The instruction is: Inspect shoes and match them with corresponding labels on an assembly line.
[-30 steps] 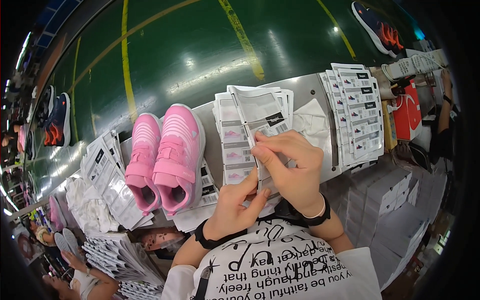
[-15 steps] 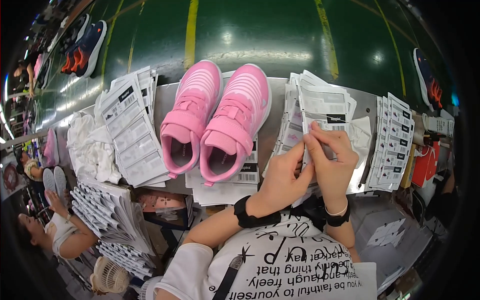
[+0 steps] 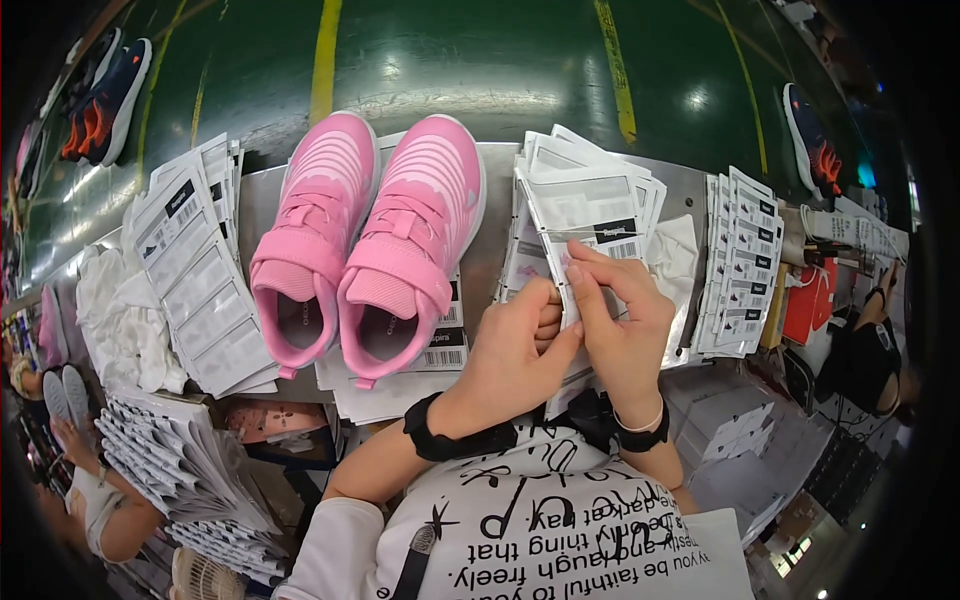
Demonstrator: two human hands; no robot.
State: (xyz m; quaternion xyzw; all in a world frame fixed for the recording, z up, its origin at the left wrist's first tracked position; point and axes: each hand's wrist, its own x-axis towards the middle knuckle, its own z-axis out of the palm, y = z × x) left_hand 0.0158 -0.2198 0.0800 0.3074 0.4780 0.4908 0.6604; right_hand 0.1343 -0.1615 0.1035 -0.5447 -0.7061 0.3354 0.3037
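Observation:
Side by side on the metal ledge stand two pink shoes, a left-hand one (image 3: 318,240) and a right-hand one (image 3: 412,250), with white stripes and hook-and-loop straps. To their right lies a pile of printed label sheets (image 3: 580,190). Over the near edge of this pile, my left hand (image 3: 515,345) is closed around the edge of a label sheet, its fingers curled. My right hand (image 3: 625,320) pinches the same edge slightly farther up, thumb against forefinger. The fingers hide much of the gripped part.
More label sheets (image 3: 195,270) lie left of the shoes, beside crumpled white paper (image 3: 125,315). Another label stack (image 3: 740,265) stands at the right. Dark shoes with orange rest on the green surface (image 3: 450,60) beyond. Folded paper bundles (image 3: 180,460) are at lower left, near another person's arm (image 3: 85,450).
The whole view has shifted, so the shoes and sheets appear farther left. My hands keep nearly the same grip on the sheet's edge, with the left fingers slightly more curled.

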